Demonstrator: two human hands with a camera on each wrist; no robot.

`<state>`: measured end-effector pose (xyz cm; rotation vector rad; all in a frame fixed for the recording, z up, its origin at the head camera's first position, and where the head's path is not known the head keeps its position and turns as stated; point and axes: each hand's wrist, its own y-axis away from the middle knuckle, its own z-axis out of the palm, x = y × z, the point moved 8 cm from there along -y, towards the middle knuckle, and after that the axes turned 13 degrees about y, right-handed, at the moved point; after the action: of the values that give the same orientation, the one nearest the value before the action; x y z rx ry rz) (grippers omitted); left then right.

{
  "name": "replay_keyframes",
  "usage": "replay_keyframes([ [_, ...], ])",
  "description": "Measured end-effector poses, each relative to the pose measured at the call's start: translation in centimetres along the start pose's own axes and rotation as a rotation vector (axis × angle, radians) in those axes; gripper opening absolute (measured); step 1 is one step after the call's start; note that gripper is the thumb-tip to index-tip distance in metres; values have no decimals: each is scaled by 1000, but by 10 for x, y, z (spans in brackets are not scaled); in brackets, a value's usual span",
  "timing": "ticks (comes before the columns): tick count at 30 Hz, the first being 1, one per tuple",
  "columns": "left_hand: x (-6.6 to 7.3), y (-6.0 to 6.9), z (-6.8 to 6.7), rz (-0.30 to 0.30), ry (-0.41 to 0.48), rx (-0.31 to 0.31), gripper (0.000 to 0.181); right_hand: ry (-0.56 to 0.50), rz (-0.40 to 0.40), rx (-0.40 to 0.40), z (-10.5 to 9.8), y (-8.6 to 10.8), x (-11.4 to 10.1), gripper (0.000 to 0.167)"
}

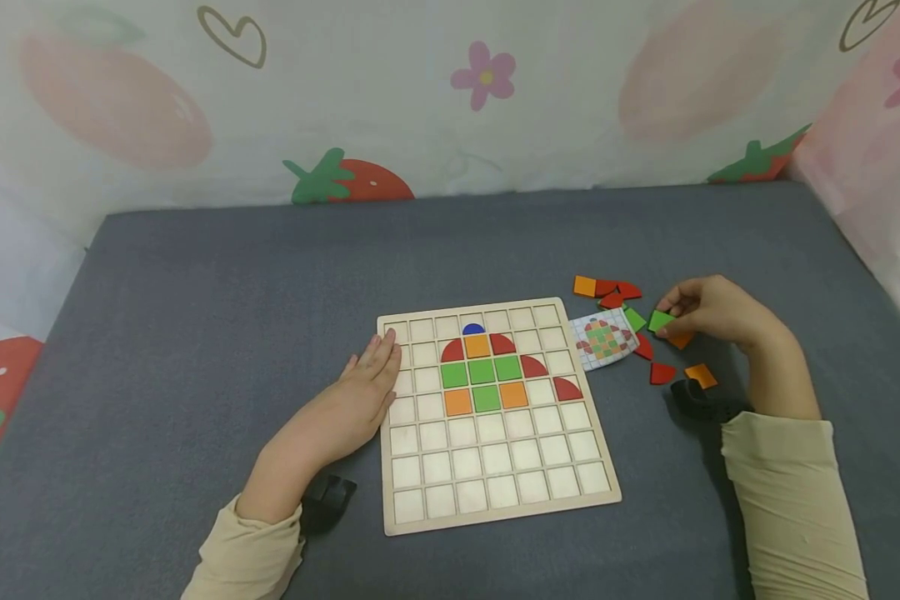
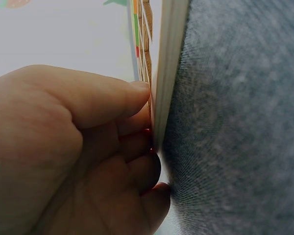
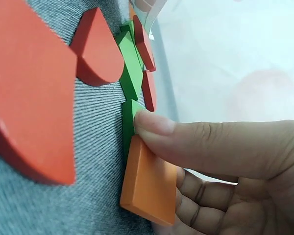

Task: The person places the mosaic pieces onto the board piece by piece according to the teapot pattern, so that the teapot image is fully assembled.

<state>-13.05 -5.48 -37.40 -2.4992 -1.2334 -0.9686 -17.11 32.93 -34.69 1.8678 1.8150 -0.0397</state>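
The left hand (image 1: pixel 356 400) rests with extended fingers along the left edge of a wooden grid board (image 1: pixel 495 518); its thumb and fingertips touch the board's rim (image 2: pixel 169 73) in the left wrist view. The right hand (image 1: pixel 727 312) pinches a green square (image 1: pixel 659 321) between thumb and fingers, right of the board. In the right wrist view the thumb lies on the green piece (image 3: pixel 128 122), with an orange square (image 3: pixel 149 183) just below it. In the board's cells sit a blue half-round piece (image 1: pixel 473 329) and several red, green and orange pieces.
A patterned card (image 1: pixel 604 340) lies against the board's right edge. Around it are loose red pieces (image 1: pixel 662 373), a green one (image 1: pixel 634 319) and orange squares (image 1: pixel 584 286). A printed curtain (image 1: pixel 555 125) hangs behind the grey table (image 1: pixel 217 333).
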Motion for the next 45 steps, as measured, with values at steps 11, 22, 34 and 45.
replay_keyframes([
  [11,1,1,-2,13,1,11,51,-18,-13,-10,-1,1,0,30],
  [22,0,0,-1,16,-8,14,51,-47,-54,8,-6,5,-2,18],
  [34,1,2,-3,5,-4,15,51,-101,-33,127,-18,8,-5,28],
  [45,0,1,-1,-1,-3,12,52,-140,-109,188,-20,12,-36,28],
])
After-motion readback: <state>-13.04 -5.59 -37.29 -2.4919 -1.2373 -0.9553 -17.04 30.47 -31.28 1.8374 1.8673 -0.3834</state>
